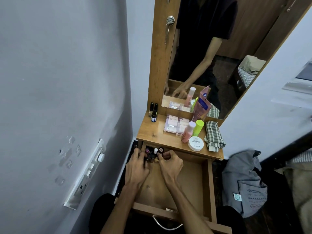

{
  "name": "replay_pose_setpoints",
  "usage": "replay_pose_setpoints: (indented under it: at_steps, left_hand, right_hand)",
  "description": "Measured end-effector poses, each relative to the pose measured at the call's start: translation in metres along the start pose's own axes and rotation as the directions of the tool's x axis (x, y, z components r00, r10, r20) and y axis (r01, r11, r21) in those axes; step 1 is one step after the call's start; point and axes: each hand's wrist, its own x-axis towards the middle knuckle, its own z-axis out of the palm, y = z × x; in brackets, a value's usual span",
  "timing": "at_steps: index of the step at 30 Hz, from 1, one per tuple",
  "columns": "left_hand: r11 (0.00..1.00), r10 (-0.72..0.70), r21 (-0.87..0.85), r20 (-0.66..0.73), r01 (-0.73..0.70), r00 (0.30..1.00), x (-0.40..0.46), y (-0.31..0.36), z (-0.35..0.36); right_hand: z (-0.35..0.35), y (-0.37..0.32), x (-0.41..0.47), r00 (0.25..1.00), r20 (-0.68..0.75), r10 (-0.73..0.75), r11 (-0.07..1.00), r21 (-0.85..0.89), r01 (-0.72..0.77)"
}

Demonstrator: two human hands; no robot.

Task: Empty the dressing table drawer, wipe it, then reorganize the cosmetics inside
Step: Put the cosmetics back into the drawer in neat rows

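We see the wooden drawer (190,179) pulled out below the tabletop (152,132), its floor mostly bare, with a cluster of small nail polish bottles (156,152) packed into its far left corner. Our hands cover the lower bottles, so we cannot count them or read any labels. Our left hand (137,166) has its fingers curled down around the left side of the cluster; our right hand (169,162) pinches a bottle at the cluster's right edge between bent fingers and thumb.
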Motion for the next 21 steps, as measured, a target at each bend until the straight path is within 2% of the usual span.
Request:
replay_pose_setpoints:
  at_steps: [13,16,21]
  left_hand:
    - [1.0,-0.015,-0.016,0.003,0.015,1.0,0.0,-0.001,0.001]
    - [1.0,-0.012,-0.008,-0.001,0.012,1.0,0.0,-0.001,0.0]
    - [1.0,-0.006,-0.027,-0.003,0.006,1.0,-0.001,0.002,-0.002]
  right_hand:
    - [-0.003,-0.006,-0.003,1.0,0.02,-0.01,1.0,-0.007,0.01]
    - [-0.011,-0.013,-0.004,0.996,-0.026,-0.08,0.995,0.054,0.082]
    - [-0.023,-0.064,0.009,0.955,-0.075,-0.287,0.945,0.14,0.295]
